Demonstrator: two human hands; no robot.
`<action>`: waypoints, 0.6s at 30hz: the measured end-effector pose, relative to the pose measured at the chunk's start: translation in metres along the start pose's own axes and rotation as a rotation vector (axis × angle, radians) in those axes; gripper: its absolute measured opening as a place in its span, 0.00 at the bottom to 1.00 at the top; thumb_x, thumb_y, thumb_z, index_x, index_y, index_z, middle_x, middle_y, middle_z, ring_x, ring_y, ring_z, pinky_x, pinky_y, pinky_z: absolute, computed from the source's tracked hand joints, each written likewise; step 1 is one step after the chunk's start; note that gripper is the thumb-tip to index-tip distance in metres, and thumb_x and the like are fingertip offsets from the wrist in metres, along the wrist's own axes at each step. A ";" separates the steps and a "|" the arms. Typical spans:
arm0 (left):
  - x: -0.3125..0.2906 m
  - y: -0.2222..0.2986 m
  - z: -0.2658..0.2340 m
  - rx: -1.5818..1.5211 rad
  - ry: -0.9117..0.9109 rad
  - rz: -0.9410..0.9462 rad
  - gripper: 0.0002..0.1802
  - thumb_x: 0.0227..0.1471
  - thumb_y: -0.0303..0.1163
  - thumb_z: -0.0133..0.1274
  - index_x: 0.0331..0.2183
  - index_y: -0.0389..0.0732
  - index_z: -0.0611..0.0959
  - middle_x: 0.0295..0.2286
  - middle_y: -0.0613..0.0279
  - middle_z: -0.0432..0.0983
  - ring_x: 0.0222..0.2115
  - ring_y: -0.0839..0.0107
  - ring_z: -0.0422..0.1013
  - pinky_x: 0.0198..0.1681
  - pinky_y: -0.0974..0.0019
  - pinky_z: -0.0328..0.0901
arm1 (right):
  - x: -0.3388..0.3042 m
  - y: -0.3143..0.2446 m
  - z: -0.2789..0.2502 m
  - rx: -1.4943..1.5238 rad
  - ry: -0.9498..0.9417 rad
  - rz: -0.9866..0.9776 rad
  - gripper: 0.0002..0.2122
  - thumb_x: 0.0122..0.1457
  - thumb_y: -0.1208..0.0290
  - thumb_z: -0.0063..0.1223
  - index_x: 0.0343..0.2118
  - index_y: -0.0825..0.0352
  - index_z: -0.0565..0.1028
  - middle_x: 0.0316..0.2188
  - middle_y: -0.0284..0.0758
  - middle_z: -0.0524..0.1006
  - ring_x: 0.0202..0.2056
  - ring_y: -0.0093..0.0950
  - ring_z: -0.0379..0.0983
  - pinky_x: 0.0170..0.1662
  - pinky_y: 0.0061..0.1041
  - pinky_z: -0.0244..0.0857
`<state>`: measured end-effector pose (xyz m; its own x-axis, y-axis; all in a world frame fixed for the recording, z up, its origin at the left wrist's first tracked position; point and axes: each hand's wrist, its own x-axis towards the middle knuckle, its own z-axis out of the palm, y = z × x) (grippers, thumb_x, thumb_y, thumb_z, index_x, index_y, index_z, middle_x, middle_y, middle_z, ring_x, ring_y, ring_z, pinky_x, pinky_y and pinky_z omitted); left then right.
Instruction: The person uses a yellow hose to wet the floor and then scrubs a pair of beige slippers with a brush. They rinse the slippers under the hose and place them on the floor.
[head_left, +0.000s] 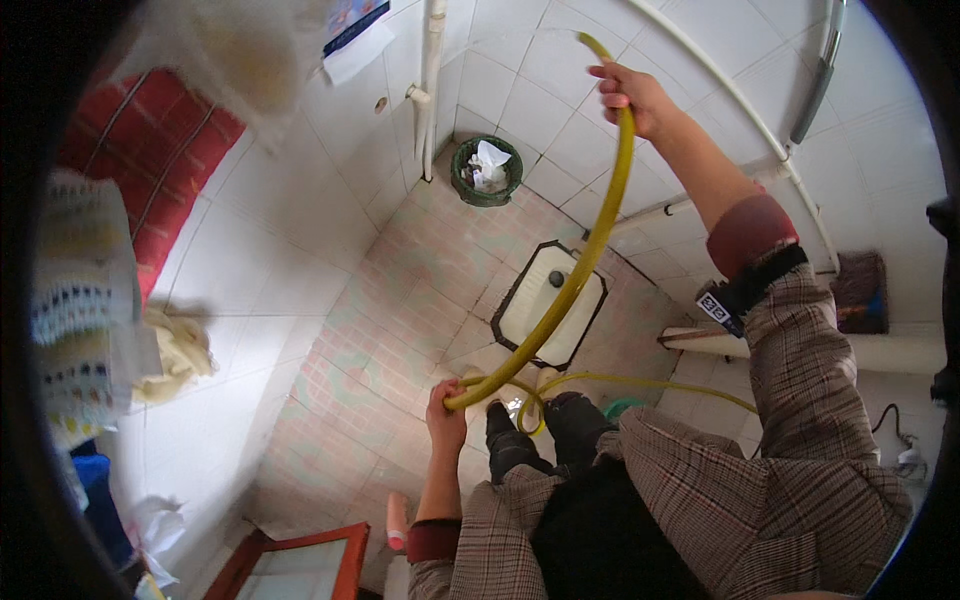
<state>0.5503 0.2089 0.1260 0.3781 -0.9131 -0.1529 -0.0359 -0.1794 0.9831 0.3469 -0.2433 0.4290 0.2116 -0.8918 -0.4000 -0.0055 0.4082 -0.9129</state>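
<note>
A long yellow rubbery hose (577,285) arcs across the white squat toilet with a dark border (526,306), set in the floor. The right hand (632,98), past the toilet's far end, has its fingers curled closed around the hose near its free tip. The left hand (446,412), on the toilet's near left side, grips the hose further along, fingers wrapped round it. Pale pink-and-green patterned floor tiles (350,390) surround the toilet; glossy white wall tiles (560,140) rise beyond it. Far left of it, a round bin with a dark green liner (482,197) holds crumpled white paper (490,156) beside a white upright pipe (432,90).
</note>
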 end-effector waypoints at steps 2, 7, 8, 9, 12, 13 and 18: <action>0.042 0.014 0.000 0.017 0.019 0.035 0.11 0.46 0.14 0.52 0.33 0.37 0.72 0.37 0.51 0.73 0.40 0.61 0.71 0.44 0.63 0.66 | -0.011 0.003 -0.035 0.123 0.100 -0.041 0.09 0.65 0.62 0.39 0.36 0.61 0.67 0.18 0.21 0.63 0.13 0.12 0.55 0.19 0.17 0.54; 0.120 0.056 0.017 0.108 -0.088 0.246 0.11 0.47 0.16 0.52 0.32 0.40 0.72 0.37 0.53 0.73 0.38 0.60 0.71 0.42 0.63 0.66 | -0.074 0.030 -0.136 0.497 0.081 -0.096 0.09 0.67 0.64 0.35 0.41 0.63 0.62 0.20 0.26 0.65 0.20 0.20 0.61 0.28 0.24 0.59; 0.138 0.058 0.032 0.113 -0.114 0.323 0.10 0.47 0.17 0.53 0.32 0.41 0.73 0.36 0.54 0.72 0.37 0.58 0.71 0.41 0.62 0.66 | -0.079 0.043 -0.155 0.545 0.068 -0.124 0.10 0.67 0.63 0.35 0.44 0.63 0.62 0.20 0.26 0.64 0.18 0.21 0.59 0.27 0.23 0.59; 0.155 0.065 0.043 0.191 -0.207 0.257 0.10 0.46 0.17 0.53 0.32 0.41 0.73 0.35 0.53 0.73 0.37 0.58 0.71 0.42 0.63 0.66 | -0.089 0.052 -0.174 0.591 0.119 -0.125 0.12 0.67 0.61 0.35 0.45 0.64 0.64 0.18 0.26 0.62 0.17 0.19 0.55 0.23 0.20 0.57; 0.210 0.075 0.077 0.424 -0.462 0.210 0.11 0.44 0.18 0.53 0.32 0.41 0.74 0.34 0.53 0.73 0.38 0.56 0.70 0.43 0.61 0.65 | -0.107 0.082 -0.219 0.736 0.320 -0.079 0.14 0.67 0.59 0.36 0.46 0.64 0.66 0.16 0.24 0.57 0.15 0.16 0.52 0.17 0.16 0.51; 0.233 0.079 0.090 0.528 -0.533 0.268 0.12 0.43 0.18 0.54 0.32 0.41 0.74 0.33 0.52 0.73 0.38 0.54 0.69 0.43 0.59 0.64 | -0.110 0.090 -0.227 0.735 0.441 -0.070 0.14 0.67 0.58 0.37 0.46 0.64 0.66 0.16 0.23 0.56 0.15 0.15 0.51 0.16 0.16 0.50; 0.332 0.131 0.149 0.856 -1.194 0.259 0.16 0.41 0.23 0.57 0.37 0.43 0.78 0.45 0.51 0.70 0.46 0.52 0.66 0.52 0.56 0.60 | -0.110 0.116 -0.242 0.830 0.572 -0.035 0.16 0.66 0.55 0.39 0.51 0.58 0.65 0.19 0.22 0.55 0.15 0.14 0.47 0.16 0.16 0.46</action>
<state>0.5336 -0.1724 0.1890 -0.6697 -0.6295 -0.3939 -0.6602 0.2618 0.7040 0.0868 -0.1449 0.3473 -0.3035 -0.7763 -0.5524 0.7201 0.1928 -0.6665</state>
